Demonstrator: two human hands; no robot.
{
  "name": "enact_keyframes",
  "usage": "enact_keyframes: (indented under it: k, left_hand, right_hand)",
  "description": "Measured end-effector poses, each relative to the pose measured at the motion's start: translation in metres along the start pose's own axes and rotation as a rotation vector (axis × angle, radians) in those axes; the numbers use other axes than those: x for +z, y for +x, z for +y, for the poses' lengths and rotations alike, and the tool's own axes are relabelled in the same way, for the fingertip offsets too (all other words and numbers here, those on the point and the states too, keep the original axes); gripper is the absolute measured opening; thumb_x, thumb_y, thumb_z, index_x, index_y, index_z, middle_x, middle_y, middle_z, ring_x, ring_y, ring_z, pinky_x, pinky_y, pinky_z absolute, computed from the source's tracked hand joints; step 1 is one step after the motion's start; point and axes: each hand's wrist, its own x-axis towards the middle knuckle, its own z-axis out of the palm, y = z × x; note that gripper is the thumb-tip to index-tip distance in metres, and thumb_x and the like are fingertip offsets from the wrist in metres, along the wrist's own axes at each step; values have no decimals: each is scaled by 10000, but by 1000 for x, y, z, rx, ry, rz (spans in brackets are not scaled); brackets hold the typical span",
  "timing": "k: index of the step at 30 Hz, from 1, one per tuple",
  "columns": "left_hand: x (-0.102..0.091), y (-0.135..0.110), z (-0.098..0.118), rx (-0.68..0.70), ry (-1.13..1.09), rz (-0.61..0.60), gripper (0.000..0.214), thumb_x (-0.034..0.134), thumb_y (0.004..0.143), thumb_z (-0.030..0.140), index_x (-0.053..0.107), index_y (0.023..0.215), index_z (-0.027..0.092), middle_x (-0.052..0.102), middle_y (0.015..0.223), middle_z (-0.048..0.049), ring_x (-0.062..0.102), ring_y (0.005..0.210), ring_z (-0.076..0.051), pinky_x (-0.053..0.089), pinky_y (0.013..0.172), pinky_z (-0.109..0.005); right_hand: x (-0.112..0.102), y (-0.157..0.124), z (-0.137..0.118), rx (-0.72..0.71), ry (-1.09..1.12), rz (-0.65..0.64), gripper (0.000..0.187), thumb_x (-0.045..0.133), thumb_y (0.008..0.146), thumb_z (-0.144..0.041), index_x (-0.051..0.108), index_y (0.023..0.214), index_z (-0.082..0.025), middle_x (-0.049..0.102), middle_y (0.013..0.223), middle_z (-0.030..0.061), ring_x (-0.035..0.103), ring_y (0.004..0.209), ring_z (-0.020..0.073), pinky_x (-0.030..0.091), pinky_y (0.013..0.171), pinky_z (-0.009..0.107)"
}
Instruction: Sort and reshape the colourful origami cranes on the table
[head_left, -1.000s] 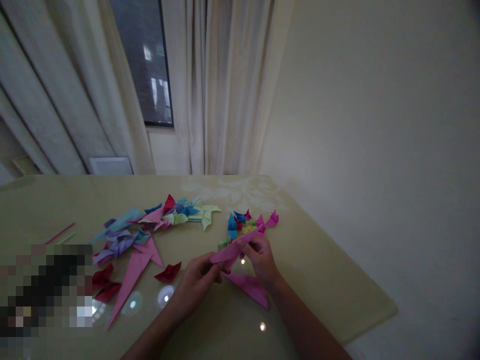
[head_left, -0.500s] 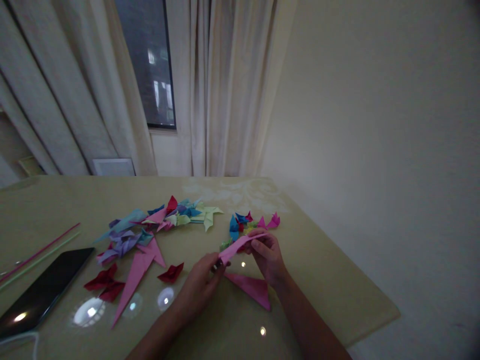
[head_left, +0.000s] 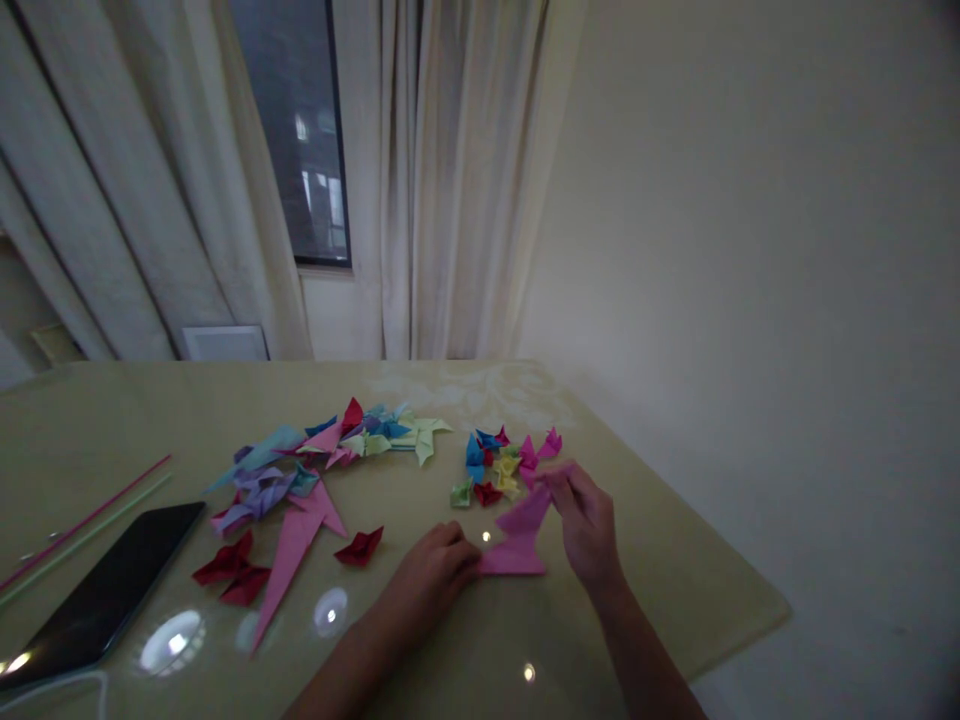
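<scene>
Pink paper (head_left: pixel 528 513) is pinched in the right hand (head_left: pixel 589 528).

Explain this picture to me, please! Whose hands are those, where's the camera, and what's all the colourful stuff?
There's no robot here, just one person's bare hands. The camera sits on their head, looking forward and down. The right hand pinches the top of some folded pink paper, while the left hand touches its lower end. I can't tell whether that's one piece or two. On the table lie many folded papers, two thin sticks and what looks like a black phone.
</scene>
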Motion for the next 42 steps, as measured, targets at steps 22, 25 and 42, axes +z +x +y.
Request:
enact_keyframes:
  k: [22, 25, 42]
  left_hand:
    - [3, 2, -16, 20, -208, 74, 224, 601, 846, 110, 665, 1042, 198, 721, 1070, -69, 660, 1008, -219, 496, 889, -313]
    - [3, 2, -16, 12, -191, 80, 236, 584, 866, 132, 676, 1070, 207, 738, 1065, -71, 673, 1002, -222, 502, 891, -322]
    - [-9, 1, -9, 33, -39, -4, 181, 575, 950, 214, 754, 973, 212, 726, 1021, -72, 669, 993, -221, 499, 864, -305]
  right_hand:
    - [38, -68, 29, -407, -838, -621, 114, 612, 1051, -218, 721, 1014, -214, 714, 891, 44, 637, 784, 189, 442, 734, 295]
    - [36, -66, 28, -297, -734, -645, 145, 600, 1057, -220, 744, 1073, -224, 727, 934, 44, 657, 818, 182, 470, 752, 277]
    - [28, -62, 22, -107, -569, -605, 76, 779, 911, -194, 737, 972, -209, 755, 977, 38, 670, 949, 214, 474, 882, 326]
